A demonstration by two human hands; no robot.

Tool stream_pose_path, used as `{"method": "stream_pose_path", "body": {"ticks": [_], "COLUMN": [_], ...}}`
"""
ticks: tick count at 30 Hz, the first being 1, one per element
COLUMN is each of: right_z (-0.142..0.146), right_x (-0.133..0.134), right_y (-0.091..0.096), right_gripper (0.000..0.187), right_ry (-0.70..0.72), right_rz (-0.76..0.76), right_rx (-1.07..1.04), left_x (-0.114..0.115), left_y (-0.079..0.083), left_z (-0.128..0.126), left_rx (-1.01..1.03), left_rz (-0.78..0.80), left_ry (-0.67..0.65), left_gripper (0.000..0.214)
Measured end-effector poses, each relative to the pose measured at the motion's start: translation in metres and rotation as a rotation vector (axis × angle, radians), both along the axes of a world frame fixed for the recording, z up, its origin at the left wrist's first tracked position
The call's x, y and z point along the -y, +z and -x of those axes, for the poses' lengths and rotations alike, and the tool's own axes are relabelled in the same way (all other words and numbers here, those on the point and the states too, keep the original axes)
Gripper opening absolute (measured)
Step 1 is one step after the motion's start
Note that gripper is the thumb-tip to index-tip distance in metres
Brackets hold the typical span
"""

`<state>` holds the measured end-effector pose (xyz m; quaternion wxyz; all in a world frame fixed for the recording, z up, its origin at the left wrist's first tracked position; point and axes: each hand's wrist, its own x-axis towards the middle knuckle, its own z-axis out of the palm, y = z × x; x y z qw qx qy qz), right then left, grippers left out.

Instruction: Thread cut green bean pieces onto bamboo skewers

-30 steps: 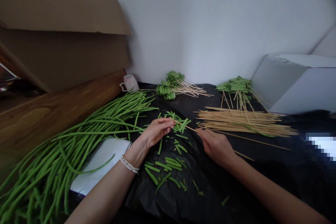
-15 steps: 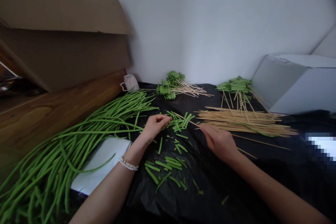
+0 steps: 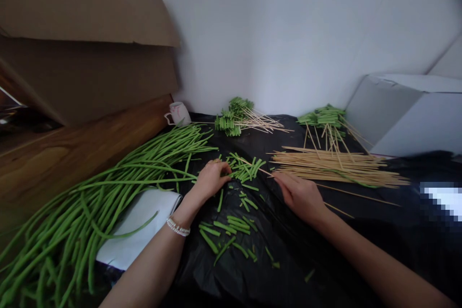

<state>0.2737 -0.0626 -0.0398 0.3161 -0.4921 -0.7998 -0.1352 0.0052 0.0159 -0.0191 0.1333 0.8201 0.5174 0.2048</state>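
My right hand (image 3: 299, 195) grips one end of a thin bamboo skewer (image 3: 265, 172), which slants up and left over a small heap of cut green bean pieces (image 3: 249, 168). A few pieces seem to lie along or under the skewer; whether any are threaded on it I cannot tell. At the heap's left side my left hand (image 3: 212, 176), with a beaded bracelet on the wrist, has its fingers curled down among the pieces. What its fingertips hold is hidden. More cut pieces (image 3: 238, 224) lie scattered nearer to me.
Long green beans (image 3: 108, 202) spread over the left side, partly across a white sheet (image 3: 140, 221). Loose skewers (image 3: 335, 166) lie at right. Behind are two piles of skewered beans (image 3: 229, 120), a mug (image 3: 179, 114), a cardboard box (image 3: 90, 77) and a white box (image 3: 404, 110). Black plastic (image 3: 288, 260) covers the surface.
My left hand has come down and slightly left, from near the skewer's tip to the edge of the bean heap. My right hand with the skewer has shifted slightly left.
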Motion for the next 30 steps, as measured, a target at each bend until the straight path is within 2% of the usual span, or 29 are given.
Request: {"method": "stream_pose_path", "body": {"ticks": [4, 10, 15, 17, 21, 23, 26, 30], "right_z": [0.000, -0.001, -0.001, -0.001, 0.000, 0.001, 0.001, 0.001], "right_x": [0.000, -0.001, 0.000, 0.000, 0.001, 0.001, 0.000, 0.001], "right_y": [-0.002, -0.003, -0.001, 0.000, 0.002, 0.002, 0.002, 0.002], "right_gripper": [0.028, 0.029, 0.027, 0.026, 0.026, 0.026, 0.025, 0.026], "right_ry": [-0.016, -0.011, 0.003, 0.013, 0.028, 0.028, 0.031, 0.037], "right_rz": [0.018, 0.026, 0.013, 0.006, -0.016, -0.024, -0.027, -0.027], "right_rx": [0.007, 0.001, -0.002, -0.005, -0.011, -0.008, 0.000, -0.003], "left_x": [-0.001, -0.001, -0.001, -0.001, 0.000, 0.002, 0.004, 0.005], "left_y": [0.001, 0.002, 0.007, 0.009, 0.009, 0.009, 0.011, 0.012], "left_z": [0.002, -0.001, -0.006, -0.008, -0.012, -0.014, -0.015, -0.016], "left_rx": [-0.038, 0.076, 0.353, 0.569, 1.075, 1.233, 1.324, 1.327], "left_rz": [-0.006, -0.063, -0.117, -0.014, 0.433, 0.587, 0.686, 0.727], "left_ry": [-0.032, 0.018, 0.078, 0.109, 0.133, 0.129, 0.098, 0.078], "left_gripper": [0.007, 0.012, 0.014, 0.019, 0.036, 0.037, 0.035, 0.033]}}
